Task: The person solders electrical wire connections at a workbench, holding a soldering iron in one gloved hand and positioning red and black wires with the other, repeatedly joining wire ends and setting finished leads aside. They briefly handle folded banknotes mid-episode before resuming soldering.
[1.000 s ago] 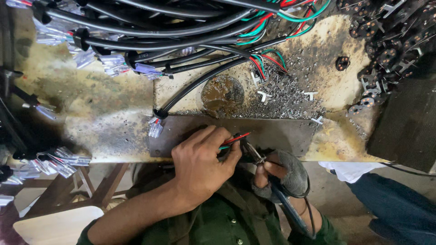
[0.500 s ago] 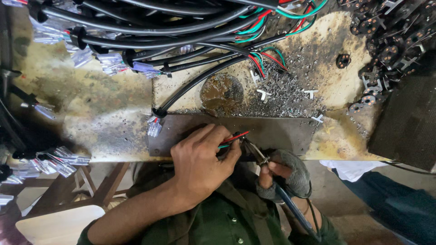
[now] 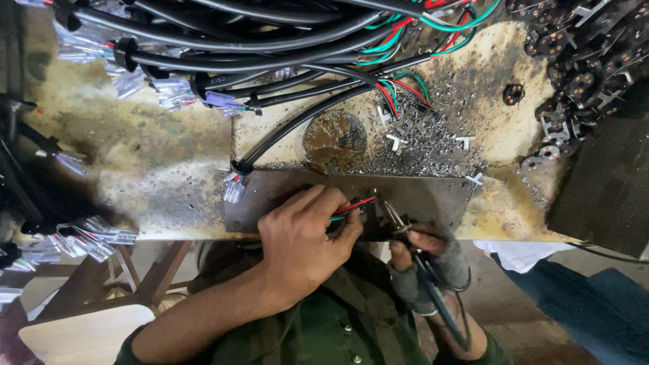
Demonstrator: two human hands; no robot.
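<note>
At the near edge of the stained workbench (image 3: 169,196), my left hand (image 3: 301,236) pinches the red, green and black wires (image 3: 351,205) over the dark metal plate (image 3: 419,192), while my gloved right hand (image 3: 433,260) is clamped on a soldering iron (image 3: 392,216). I'd judge steady wire ends and a brief tip touch matter most, keeping fingers back from the hot tip.

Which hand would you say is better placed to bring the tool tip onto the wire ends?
The right hand, I think: it grips the iron, whose tip sits beside the wires that the left hand pinches.
</note>
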